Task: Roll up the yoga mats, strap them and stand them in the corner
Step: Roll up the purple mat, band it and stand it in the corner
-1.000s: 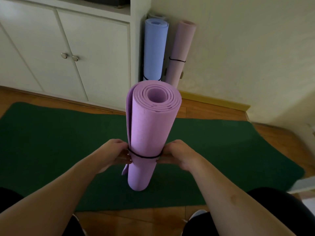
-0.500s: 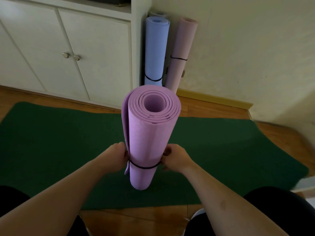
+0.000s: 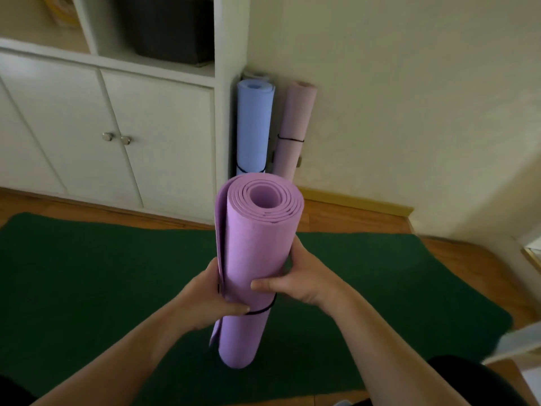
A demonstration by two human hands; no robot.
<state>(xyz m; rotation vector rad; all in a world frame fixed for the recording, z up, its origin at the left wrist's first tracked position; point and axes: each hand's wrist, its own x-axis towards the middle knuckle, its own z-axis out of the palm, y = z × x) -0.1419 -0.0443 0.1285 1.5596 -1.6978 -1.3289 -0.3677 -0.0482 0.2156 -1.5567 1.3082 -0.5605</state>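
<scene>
A rolled purple yoga mat (image 3: 251, 253) stands upright in front of me, a thin black strap (image 3: 263, 309) round its lower part. My left hand (image 3: 205, 297) grips the roll from the left at the strap, thumb across the front. My right hand (image 3: 304, 278) wraps round it from the right just above the strap. Whether the roll's bottom end touches the floor I cannot tell. In the corner stand a strapped blue rolled mat (image 3: 254, 127) and a strapped pink rolled mat (image 3: 294, 133). A green mat (image 3: 96, 273) lies flat on the floor.
A white cabinet (image 3: 146, 136) with two knobbed doors stands at the left of the corner, with a dark box (image 3: 172, 27) on its open shelf. Cream walls with a yellow baseboard (image 3: 357, 203) close the right. Wooden floor (image 3: 351, 221) shows round the green mat.
Both hands have shifted from pinching the strap at the sides to gripping the roll. The purple mat has come up and nearer to me, and the view has tilted upward.
</scene>
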